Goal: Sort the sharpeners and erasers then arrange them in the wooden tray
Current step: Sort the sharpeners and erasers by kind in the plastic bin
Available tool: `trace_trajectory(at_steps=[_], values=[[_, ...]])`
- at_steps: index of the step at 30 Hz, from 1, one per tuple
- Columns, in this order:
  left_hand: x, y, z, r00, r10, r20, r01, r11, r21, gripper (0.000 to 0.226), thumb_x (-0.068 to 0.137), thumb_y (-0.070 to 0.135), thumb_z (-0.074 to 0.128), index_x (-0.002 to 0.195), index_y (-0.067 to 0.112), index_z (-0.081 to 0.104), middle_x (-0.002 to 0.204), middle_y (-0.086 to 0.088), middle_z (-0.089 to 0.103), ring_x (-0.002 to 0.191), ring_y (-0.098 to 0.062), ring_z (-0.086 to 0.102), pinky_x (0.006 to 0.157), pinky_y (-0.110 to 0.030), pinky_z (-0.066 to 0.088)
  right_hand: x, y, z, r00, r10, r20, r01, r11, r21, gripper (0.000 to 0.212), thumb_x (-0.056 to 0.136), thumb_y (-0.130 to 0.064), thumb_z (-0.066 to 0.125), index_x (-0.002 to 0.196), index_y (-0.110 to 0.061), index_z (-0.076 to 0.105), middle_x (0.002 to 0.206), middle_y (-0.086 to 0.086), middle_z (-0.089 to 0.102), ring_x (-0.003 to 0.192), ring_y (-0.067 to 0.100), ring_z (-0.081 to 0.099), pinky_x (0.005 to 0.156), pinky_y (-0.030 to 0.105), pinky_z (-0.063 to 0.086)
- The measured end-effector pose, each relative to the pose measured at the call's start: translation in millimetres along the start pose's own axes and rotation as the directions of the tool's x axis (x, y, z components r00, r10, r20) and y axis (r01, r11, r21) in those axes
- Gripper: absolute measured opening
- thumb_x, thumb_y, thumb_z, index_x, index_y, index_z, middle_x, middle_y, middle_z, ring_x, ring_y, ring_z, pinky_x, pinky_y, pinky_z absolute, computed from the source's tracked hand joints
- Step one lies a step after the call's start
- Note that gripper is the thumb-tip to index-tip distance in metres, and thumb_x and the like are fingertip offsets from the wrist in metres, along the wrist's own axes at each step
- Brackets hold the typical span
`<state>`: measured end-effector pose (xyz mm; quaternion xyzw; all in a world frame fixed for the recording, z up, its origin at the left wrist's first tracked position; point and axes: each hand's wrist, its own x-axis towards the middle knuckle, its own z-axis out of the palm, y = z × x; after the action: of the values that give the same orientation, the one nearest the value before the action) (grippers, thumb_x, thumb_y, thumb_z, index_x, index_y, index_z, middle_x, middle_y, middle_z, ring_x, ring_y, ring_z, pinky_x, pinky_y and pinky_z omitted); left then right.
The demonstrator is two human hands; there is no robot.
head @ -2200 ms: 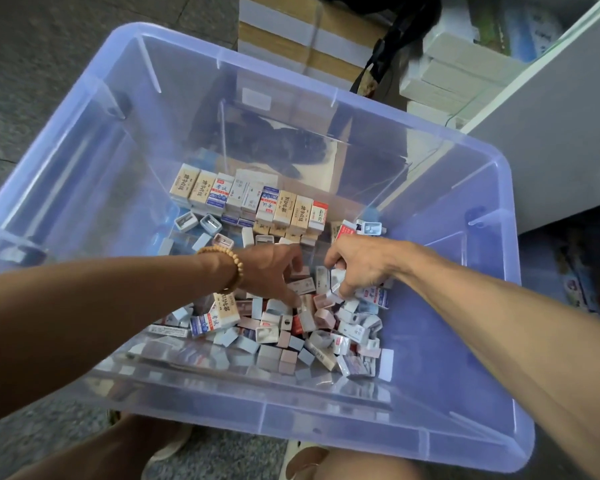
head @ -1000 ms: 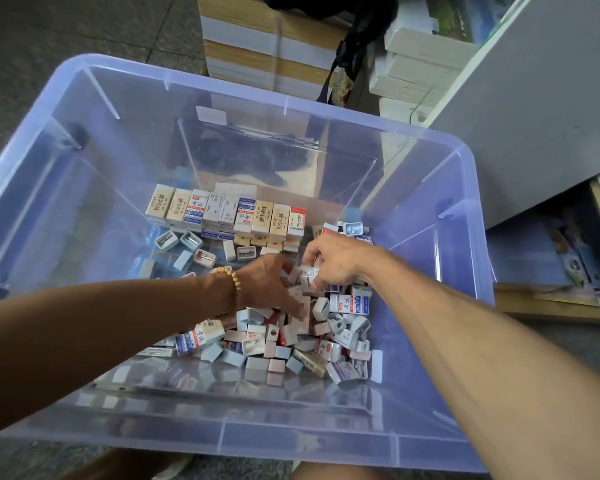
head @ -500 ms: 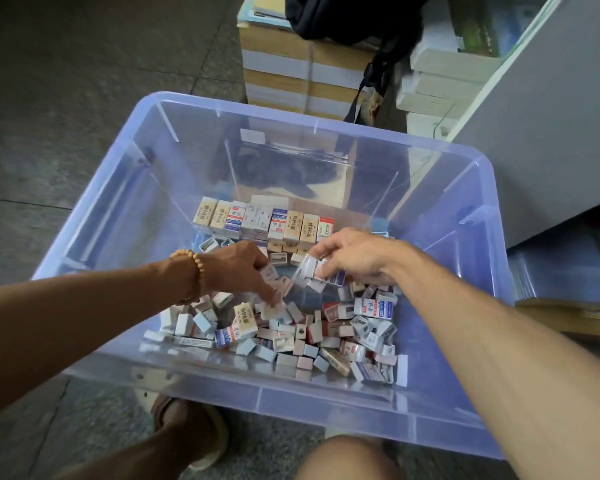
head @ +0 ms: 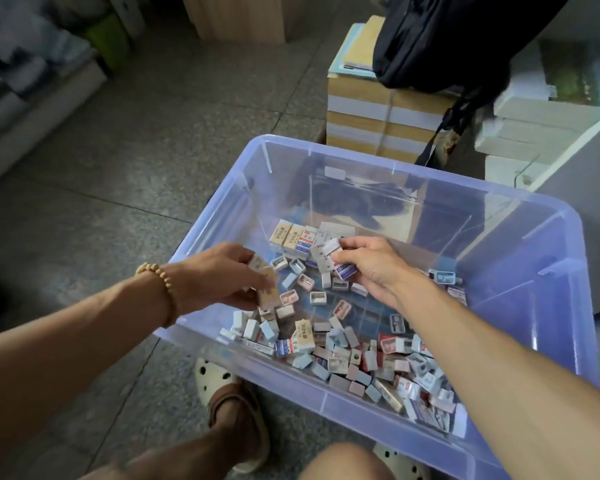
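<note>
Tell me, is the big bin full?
No. The bin is mostly empty: erasers and sharpeners only cover its floor.

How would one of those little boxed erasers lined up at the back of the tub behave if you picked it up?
Probably light: the right hand pinches several boxed erasers at once with its fingertips. They look stiff, since the row of erasers stands in a neat line along the far side of the plastic tub. Flat sides suggest they won't roll, though the upright ones could tip if nudged.
</note>
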<state>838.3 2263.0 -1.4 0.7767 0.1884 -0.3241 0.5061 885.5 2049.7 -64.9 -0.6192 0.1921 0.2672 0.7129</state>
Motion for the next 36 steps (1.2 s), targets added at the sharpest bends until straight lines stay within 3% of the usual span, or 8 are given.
trace_trajectory(at_steps=[2,6,11,18,22,28,33,36], values=[[0,0,3,0.999,0.001,-0.038,-0.002,1.0,-0.01,0.013,0.09,0.0,0.063,0.103,-0.004,0.062,0.086,-0.016,0.07,0.066,-0.018,0.07,0.064,-0.026,0.06,1,-1,1,0.999,0.027,0.037,-0.029,0.999,0.041,0.023,0.088,0.015,0.06,0.106,0.003,0.066,0.093,0.018,0.072,0.075,0.022,0.068,0.074,0.035,0.058],[5,6,10,0.993,0.004,-0.119,-0.009,0.999,-0.039,0.013,0.092,-0.001,0.06,0.104,-0.005,0.059,0.086,-0.017,0.066,0.065,-0.019,0.065,0.057,-0.023,0.059,-4,-4,-2,0.957,0.085,0.279,-0.121,0.986,0.113,0.024,0.088,0.014,0.059,0.11,0.006,0.065,0.098,0.022,0.071,0.08,0.026,0.066,0.071,0.033,0.059],[12,17,18,1.0,-0.001,-0.003,0.0,0.964,-0.264,0.009,0.093,-0.003,0.054,0.094,0.003,0.061,0.075,-0.009,0.071,0.065,-0.018,0.069,0.058,-0.024,0.058,-12,-8,-3,0.912,0.091,0.4,-0.116,0.992,0.039,0.025,0.088,0.012,0.059,0.112,0.007,0.064,0.099,0.021,0.072,0.076,0.023,0.068,0.062,0.028,0.06],[15,12,20,0.993,0.002,0.119,0.047,0.913,-0.404,0.01,0.092,0.002,0.059,0.101,0.004,0.062,0.085,-0.012,0.074,0.077,-0.023,0.072,0.062,-0.027,0.06,-10,-5,-3,0.931,0.061,0.361,-0.097,0.992,0.083,0.023,0.086,0.014,0.061,0.107,0.004,0.066,0.096,0.02,0.072,0.076,0.022,0.068,0.062,0.029,0.061],[18,12,24,1.0,0.026,0.001,-0.024,0.959,-0.282,0.028,0.081,0.009,0.074,0.105,0.003,0.062,0.088,-0.01,0.071,0.079,-0.023,0.066,0.049,-0.02,0.051,-9,-3,8,0.952,0.024,0.306,-0.062,0.992,0.114,0.027,0.085,0.013,0.064,0.11,0.004,0.066,0.088,0.018,0.072,0.063,0.016,0.069,0.054,0.025,0.057],[21,10,19,0.997,-0.014,-0.08,-0.002,0.981,-0.193,0.036,0.076,0.012,0.081,0.105,-0.001,0.064,0.089,-0.012,0.073,0.078,-0.021,0.069,0.053,-0.022,0.053,-6,0,12,0.967,0.022,0.252,-0.038,0.997,0.061,0.017,0.085,0.009,0.068,0.1,0.001,0.071,0.08,0.014,0.073,0.059,0.014,0.068,0.055,0.026,0.059],[21,7,20,0.991,-0.065,-0.117,0.044,0.984,-0.175,0.037,0.077,0.01,0.08,0.106,-0.004,0.063,0.09,-0.015,0.074,0.067,-0.017,0.069,0.05,-0.022,0.052,11,-4,16,0.999,-0.004,0.034,0.004,1.0,0.006,0.009,0.085,-0.001,0.073,0.085,-0.01,0.071,0.082,0.009,0.076,0.069,0.015,0.069,0.06,0.026,0.054],[16,5,19,0.989,-0.076,-0.124,0.057,0.987,-0.149,0.027,0.079,0.009,0.079,0.098,-0.001,0.064,0.079,-0.01,0.073,0.056,-0.012,0.066,0.047,-0.02,0.05,27,-3,20,0.991,-0.045,-0.125,0.022,0.983,-0.181,0.013,0.078,-0.01,0.083,0.084,-0.016,0.072,0.086,0.004,0.075,0.068,0.012,0.066,0.058,0.023,0.048]])
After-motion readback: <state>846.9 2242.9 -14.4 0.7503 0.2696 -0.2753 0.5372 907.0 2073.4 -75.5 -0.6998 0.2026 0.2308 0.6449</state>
